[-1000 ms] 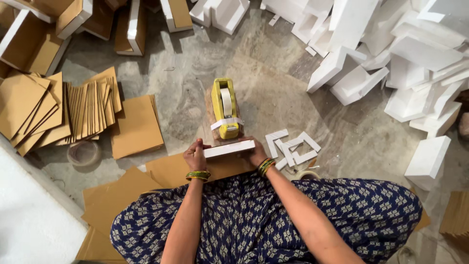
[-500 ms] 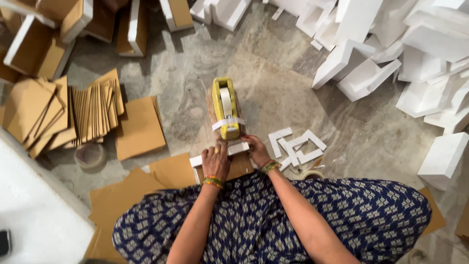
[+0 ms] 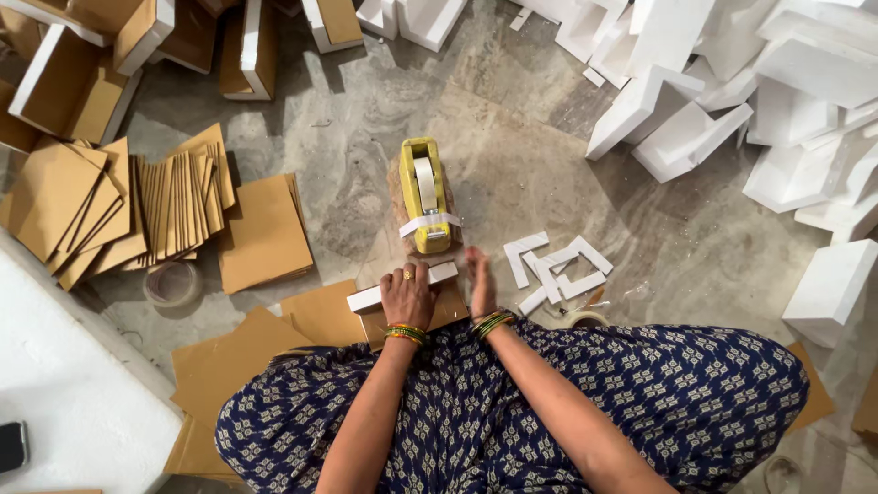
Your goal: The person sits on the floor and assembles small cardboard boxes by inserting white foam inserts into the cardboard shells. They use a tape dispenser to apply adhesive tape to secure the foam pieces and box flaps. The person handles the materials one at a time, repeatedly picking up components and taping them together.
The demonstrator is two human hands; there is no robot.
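box (image 3: 370,298): white rim, brown inside | left hand (image 3: 408,295) on it

My overhead feed is evenly and brightly lit by soft daylight. The white boxes (image 3: 828,293) at right run close to overexposed, losing surface detail. Shadows are short and soft, as beside the tape dispenser (image 3: 426,195). My right hand (image 3: 478,279) shows slight motion blur. Focus is otherwise sharp, with mild wide-angle stretching at the edges.

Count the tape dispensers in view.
1. The yellow tape dispenser stands on the floor just beyond the left hand and right hand. Others may be hidden among the boxes.
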